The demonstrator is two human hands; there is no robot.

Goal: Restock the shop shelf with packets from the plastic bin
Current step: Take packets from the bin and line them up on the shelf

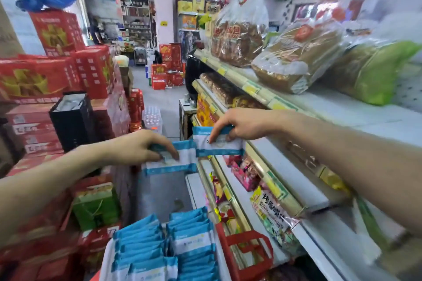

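One blue packet (178, 163) is pinched by the left hand (139, 146) and a second packet (220, 146) by the right hand (244, 124). Both should be laid flat on the shelf (282, 166).

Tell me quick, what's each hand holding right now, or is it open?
Left hand: pinching the lower blue-and-white packet.
Right hand: pinching the upper blue-and-white packet.

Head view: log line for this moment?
phase: restocking | left hand: holds left packet | right hand: holds right packet by shelf | bin packets: stacked below
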